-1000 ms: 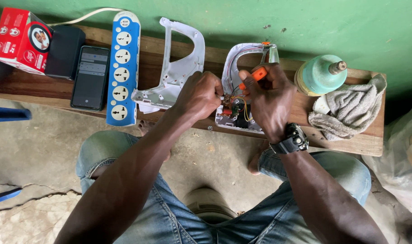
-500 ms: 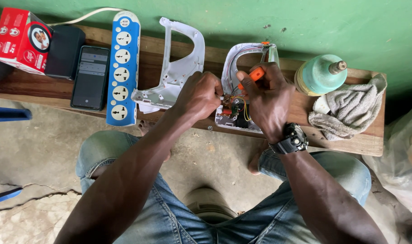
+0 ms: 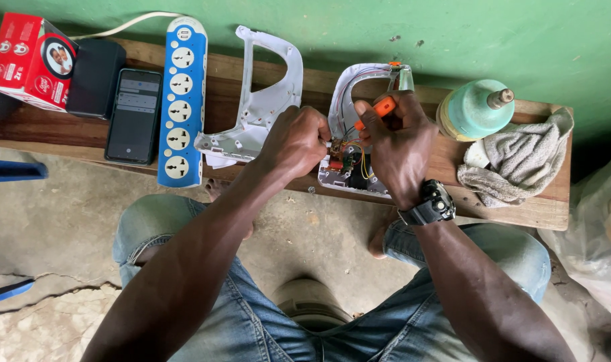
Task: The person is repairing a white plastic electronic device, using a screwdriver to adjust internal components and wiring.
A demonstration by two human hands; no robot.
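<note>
Just right of frame centre, on the wooden bench (image 3: 520, 208): opened white casing (image 3: 359, 175) with exposed wiring, left hand (image 3: 297, 139) pinching its left edge, right hand (image 3: 398, 147) clasping orange-handled screwdriver (image 3: 379, 110), shaft angled down-left into wiring.

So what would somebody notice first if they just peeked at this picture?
Probably the two hands in the middle: the right hand holds an orange-handled tool over an opened white gadget full of coloured wires, while the left hand steadies it. Next comes the long blue power strip lying on the wooden bench to the left, then the bright red box at the far left end.
</note>
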